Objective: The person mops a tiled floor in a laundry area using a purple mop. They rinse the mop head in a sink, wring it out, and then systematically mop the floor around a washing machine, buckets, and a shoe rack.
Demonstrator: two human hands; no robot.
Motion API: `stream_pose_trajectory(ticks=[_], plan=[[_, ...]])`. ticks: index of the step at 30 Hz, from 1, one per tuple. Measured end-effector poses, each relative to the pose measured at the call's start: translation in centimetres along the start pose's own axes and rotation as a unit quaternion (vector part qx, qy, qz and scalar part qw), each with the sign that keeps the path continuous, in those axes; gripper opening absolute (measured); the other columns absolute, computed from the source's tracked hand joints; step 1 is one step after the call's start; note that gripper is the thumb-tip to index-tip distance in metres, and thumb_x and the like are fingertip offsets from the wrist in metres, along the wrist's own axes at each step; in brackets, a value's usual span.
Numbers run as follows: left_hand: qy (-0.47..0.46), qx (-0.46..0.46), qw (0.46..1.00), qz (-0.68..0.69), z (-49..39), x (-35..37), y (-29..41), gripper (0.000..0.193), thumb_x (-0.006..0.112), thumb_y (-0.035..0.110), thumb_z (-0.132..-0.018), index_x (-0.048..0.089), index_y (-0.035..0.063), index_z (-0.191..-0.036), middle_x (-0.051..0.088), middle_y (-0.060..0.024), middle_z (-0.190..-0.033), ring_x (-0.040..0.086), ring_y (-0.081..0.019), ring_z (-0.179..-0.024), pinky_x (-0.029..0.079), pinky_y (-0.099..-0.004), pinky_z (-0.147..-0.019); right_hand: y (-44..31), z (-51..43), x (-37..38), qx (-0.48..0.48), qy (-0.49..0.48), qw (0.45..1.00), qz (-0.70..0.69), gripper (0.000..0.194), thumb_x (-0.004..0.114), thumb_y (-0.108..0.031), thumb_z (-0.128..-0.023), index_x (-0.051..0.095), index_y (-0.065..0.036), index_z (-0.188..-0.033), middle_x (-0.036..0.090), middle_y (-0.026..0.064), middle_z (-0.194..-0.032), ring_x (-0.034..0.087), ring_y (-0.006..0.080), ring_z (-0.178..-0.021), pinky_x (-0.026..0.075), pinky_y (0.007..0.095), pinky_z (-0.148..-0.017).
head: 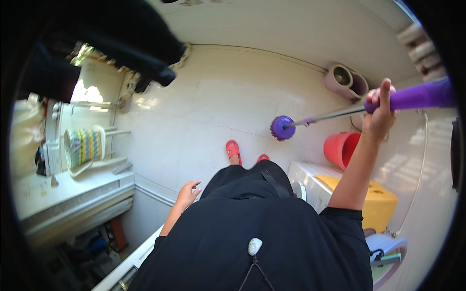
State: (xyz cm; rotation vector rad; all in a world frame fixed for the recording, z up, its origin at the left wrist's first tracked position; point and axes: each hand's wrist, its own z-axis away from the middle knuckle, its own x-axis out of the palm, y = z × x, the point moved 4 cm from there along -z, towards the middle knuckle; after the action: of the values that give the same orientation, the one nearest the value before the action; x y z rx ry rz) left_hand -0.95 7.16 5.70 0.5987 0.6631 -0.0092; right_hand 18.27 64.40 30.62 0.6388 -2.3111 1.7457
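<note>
My right hand (pixel 379 109) grips the purple handle of a spin mop (pixel 333 115), thumb pointing up along it. From there the metal pole slants down to the left, ending in a round purple mop head (pixel 283 128) by the tiled floor; whether it touches the floor I cannot tell. Nothing is in my left hand (pixel 188 193), which hangs beside my left hip with its fingers apart and slightly curled. Between the hands are my black clothes and two red clogs (pixel 233 150).
A pinkish spin-mop bucket (pixel 346 80) stands against the far wall. Nearer on the right are a red bucket (pixel 340 147) and a yellow case (pixel 380 203) on a white appliance (pixel 309 178). On the left, a woven-seat stool (pixel 85 147) rests on a white ledge (pixel 76 185). Dark garments hang upper left.
</note>
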Motion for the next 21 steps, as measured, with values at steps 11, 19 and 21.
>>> stream_pose_trajectory(ticks=[11, 19, 21], plan=[[0.023, -0.050, 0.998, 0.032, 6.2, 4.2, -6.2, 0.036, 0.064, 0.023, -0.084, 0.062, 0.0068, -0.115, 0.063, -0.0153, -0.109, 0.061, -0.0271, -0.095, 0.049, -0.0369, -0.084, 0.8, 5.2, 2.5, 0.076, -0.040, 0.996, 0.028, 0.022, 0.075, -0.020, -0.081, 0.057, -0.007, -0.076, 0.047, -0.0013, -0.065, 0.048, 0.0078, -0.062, 0.039, 0.0223, -0.061], [0.006, -0.079, 0.993, 0.089, 7.7, 5.2, -12.0, 0.038, 0.065, 0.026, -0.083, 0.062, 0.0083, -0.116, 0.062, -0.0161, -0.112, 0.062, -0.0290, -0.098, 0.049, -0.0382, -0.086, 1.3, 10.5, 7.7, 0.143, -0.301, 0.939, 0.079, 0.021, 0.067, -0.022, -0.087, 0.061, -0.002, -0.089, 0.055, 0.0032, -0.074, 0.056, 0.0134, -0.072, 0.044, 0.0265, -0.071], [0.013, -0.060, 0.995, 0.077, 7.6, 4.6, -13.0, 0.038, 0.066, 0.025, -0.083, 0.062, 0.0085, -0.116, 0.062, -0.0156, -0.113, 0.063, -0.0283, -0.097, 0.049, -0.0381, -0.085, 1.1, 12.8, 9.3, 0.113, -0.321, 0.939, 0.049, 0.021, 0.066, -0.022, -0.087, 0.061, -0.001, -0.089, 0.056, 0.0043, -0.074, 0.056, 0.0138, -0.071, 0.044, 0.0270, -0.071]])
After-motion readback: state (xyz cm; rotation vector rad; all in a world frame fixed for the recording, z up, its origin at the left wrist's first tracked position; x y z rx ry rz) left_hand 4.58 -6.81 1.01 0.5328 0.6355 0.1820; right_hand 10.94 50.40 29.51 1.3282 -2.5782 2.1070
